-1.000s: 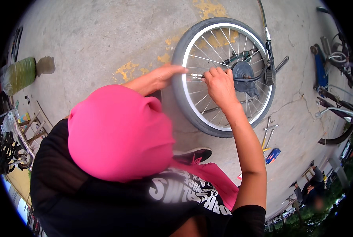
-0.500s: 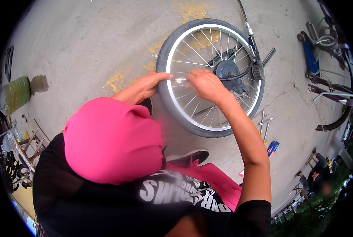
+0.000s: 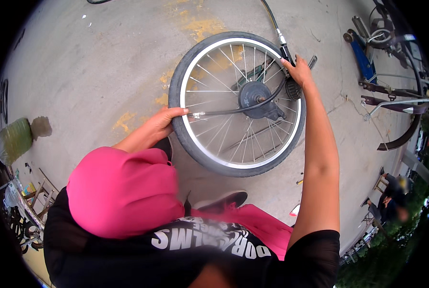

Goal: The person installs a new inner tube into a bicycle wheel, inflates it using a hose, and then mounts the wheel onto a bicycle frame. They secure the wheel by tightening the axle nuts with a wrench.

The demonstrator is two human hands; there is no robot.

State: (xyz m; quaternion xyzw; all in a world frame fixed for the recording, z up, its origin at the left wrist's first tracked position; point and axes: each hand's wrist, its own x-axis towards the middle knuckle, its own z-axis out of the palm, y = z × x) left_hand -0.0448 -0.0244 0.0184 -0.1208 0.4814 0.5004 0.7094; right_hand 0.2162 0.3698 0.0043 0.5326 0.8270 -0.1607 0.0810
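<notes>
A bicycle wheel (image 3: 177, 72) with a dark tyre, silver rim and black hub (image 3: 256, 99) is in front of me. My left hand (image 3: 160, 121) grips the tyre at its left side, thumb over the rim. Beside that thumb, the metal end (image 3: 198, 115) of a black hose (image 3: 224, 113) sits at the inner rim; whether it is fixed on the valve is too small to tell. The hose crosses the hub to a tyre inflator (image 3: 292, 89) with a round gauge at the wheel's right side. My right hand (image 3: 301, 73) is wrapped round the inflator's handle, partly hiding it.
An air line (image 3: 270, 17) runs from the inflator to the top edge. Below the spokes lies a green tool (image 3: 258, 74). A blue floor jack (image 3: 362, 57) and bicycle parts (image 3: 397, 101) are at the right. A green bundle (image 3: 15, 139) stands left; a person (image 3: 392, 194) sits far right.
My right hand has gone from the left rim to the inflator. The hose end now sits at the left rim. My left hand stays on the tyre; the view has shifted.
</notes>
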